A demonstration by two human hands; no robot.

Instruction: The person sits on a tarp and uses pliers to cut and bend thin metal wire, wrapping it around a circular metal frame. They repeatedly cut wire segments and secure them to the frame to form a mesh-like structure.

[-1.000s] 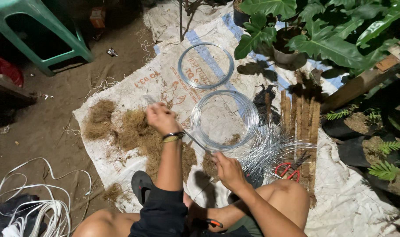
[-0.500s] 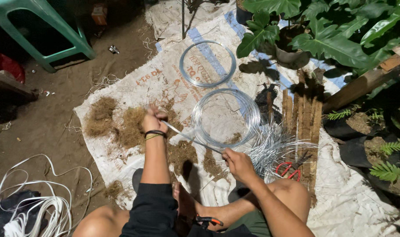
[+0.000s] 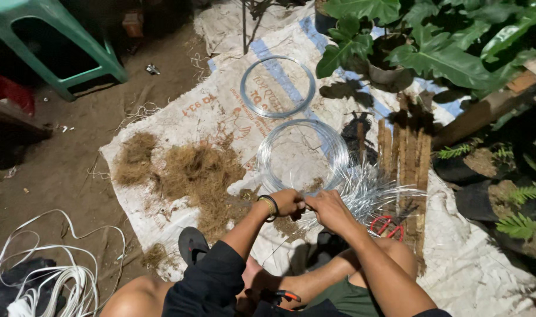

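Observation:
My left hand (image 3: 289, 202) and my right hand (image 3: 328, 210) meet in front of me, both pinching a thin silver wire just below a large coil of silver wire (image 3: 303, 154) lying on a white sack sheet (image 3: 180, 114). A black and yellow band sits on my left wrist. A second, smaller wire coil (image 3: 278, 87) lies farther away on the sheet. Loose cut wire strands (image 3: 376, 194) fan out to the right of my hands. Brown coconut fibre (image 3: 197, 173) is heaped to the left of my left hand.
Red-handled scissors (image 3: 387, 226) lie by my right knee, next to several upright wooden slats (image 3: 406, 155). Potted leafy plants (image 3: 409, 47) stand at the top right. A green plastic stool (image 3: 62, 47) is at top left, white cord (image 3: 62, 282) at bottom left, and a black sandal (image 3: 192, 243) nearby.
My left hand came back from the fibre heap on the left toward my body and now joins my right hand on the wire.

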